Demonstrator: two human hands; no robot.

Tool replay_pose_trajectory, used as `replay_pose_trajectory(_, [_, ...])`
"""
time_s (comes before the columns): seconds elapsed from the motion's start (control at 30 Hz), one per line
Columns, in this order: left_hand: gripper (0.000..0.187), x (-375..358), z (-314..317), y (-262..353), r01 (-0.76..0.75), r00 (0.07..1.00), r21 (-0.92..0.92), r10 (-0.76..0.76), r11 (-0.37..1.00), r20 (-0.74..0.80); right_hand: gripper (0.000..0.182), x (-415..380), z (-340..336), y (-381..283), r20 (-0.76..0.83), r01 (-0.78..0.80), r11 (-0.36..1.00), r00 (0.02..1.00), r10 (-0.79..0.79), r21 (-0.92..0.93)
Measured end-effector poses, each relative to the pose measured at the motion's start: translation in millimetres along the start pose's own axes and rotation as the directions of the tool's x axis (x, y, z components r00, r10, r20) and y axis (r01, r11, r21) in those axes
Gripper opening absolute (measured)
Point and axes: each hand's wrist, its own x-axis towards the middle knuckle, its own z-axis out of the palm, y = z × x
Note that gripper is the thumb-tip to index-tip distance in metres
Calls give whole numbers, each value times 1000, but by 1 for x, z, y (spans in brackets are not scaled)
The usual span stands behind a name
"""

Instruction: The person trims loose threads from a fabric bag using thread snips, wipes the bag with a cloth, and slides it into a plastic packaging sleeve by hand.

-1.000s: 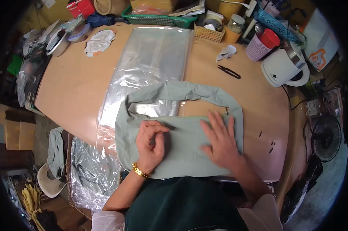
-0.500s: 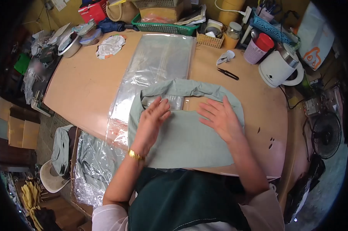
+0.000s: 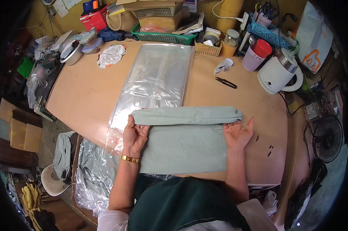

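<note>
A grey-green cloth [image 3: 183,148] lies on the table at its front edge, its far part gathered into a long folded band. My left hand [image 3: 136,134], with a gold bracelet at the wrist, holds the band's left end, fingertips under it. At the band's right end, my right hand [image 3: 236,133] is palm up, its fingertips beneath the cloth and its thumb standing apart. Beyond the cloth lies a stack of clear plastic sheets [image 3: 154,77], partly covered by the band.
Black thread snips [image 3: 226,82] and a small crumpled cloth [image 3: 223,66] lie at the back right, near a white kettle [image 3: 280,73]. A green basket [image 3: 164,37] stands at the back. Plastic-wrapped cloth [image 3: 95,173] is below the table's left edge. A fan [image 3: 328,138] stands at the right.
The cloth's raised far loop has come down into a straight, flat band. Both hands have turned palm up and moved outward to the band's ends.
</note>
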Motion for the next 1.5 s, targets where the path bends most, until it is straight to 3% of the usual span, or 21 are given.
replay_pose_trajectory(0.17, [42,-2,2,-9,12,997,12,-13,1000,71,53,0,0,-4,55,32,998,998,-30,-45])
replay_pose_trajectory(0.23, [44,-7,11,-19,-175,983,367,138,914,125,41,1,4,-18,324,-60,809,897,300,-585])
replay_pose_trajectory(0.27, [46,-15,19,-22,-163,985,397,126,903,118,38,-4,18,-17,378,-20,682,820,429,-731])
replay_pose_trajectory(0.3, [47,-18,18,-28,-153,984,403,100,902,150,33,-37,71,-9,145,-7,242,784,603,-970])
replay_pose_trajectory(0.33, [47,-23,17,-33,-127,982,436,52,891,179,29,-61,107,3,-140,40,-258,756,639,-965])
replay_pose_trajectory(0.37, [48,-29,17,-39,-96,979,471,-3,877,205,29,-69,122,18,-143,43,-261,744,653,-964])
replay_pose_trajectory(0.4, [49,-36,19,-47,-96,972,483,-23,871,235,27,-74,135,32,184,325,-158,805,565,-933])
replay_pose_trajectory(0.43, [50,-43,23,-56,-96,962,492,-46,865,269,25,-74,144,44,500,589,-95,751,431,-802])
replay_pose_trajectory(0.47, [50,-46,25,-60,-108,964,499,-32,860,265,25,-65,149,58,498,591,-99,748,439,-801])
replay_pose_trajectory(0.53, [51,-48,20,-67,-78,966,594,-86,801,242,15,-37,149,84,818,897,-372,393,419,-240])
replay_pose_trajectory(0.57, [53,-49,23,-67,-71,968,636,-101,768,229,15,-30,143,89,817,900,-370,387,428,-233])
replay_pose_trajectory(0.63, [60,-51,30,-67,-56,971,715,-130,697,202,14,-18,133,99,473,785,-348,596,648,-513])
replay_pose_trajectory(0.73, [62,-61,44,-68,-141,979,696,-6,704,205,19,-13,128,109,420,651,-358,729,540,-670])
replay_pose_trajectory(0.8, [58,-62,38,-67,-371,923,834,62,409,380,22,-3,112,114,431,635,-369,751,500,-678])
replay_pose_trajectory(0.93, [52,-61,35,-67,-461,887,868,76,183,455,29,-9,118,114,445,626,-453,775,448,-635])
replay_pose_trajectory(1.0, [54,-63,31,-72,-497,860,848,28,-184,510,25,-8,128,112,363,666,-485,730,579,-567])
replay_pose_trajectory(1.13, [58,-63,27,-75,-586,807,804,23,-98,591,16,-19,142,112,265,726,-421,624,735,-544])
replay_pose_trajectory(1.2, [59,-70,40,-69,-163,975,880,-66,445,214,14,-22,139,114,312,726,-419,639,703,-545])
replay_pose_trajectory(1.43, [55,-63,5,-82,-378,924,925,61,-29,379,25,-18,116,116,451,690,-421,713,537,-589])
replay_pose_trajectory(1.47, [44,-63,3,-86,-377,924,880,46,290,380,25,-18,120,111,451,689,-423,714,535,-589])
replay_pose_trajectory(1.5, [44,-64,7,-86,-359,923,822,39,441,382,28,-18,126,100,372,652,-420,730,573,-632])
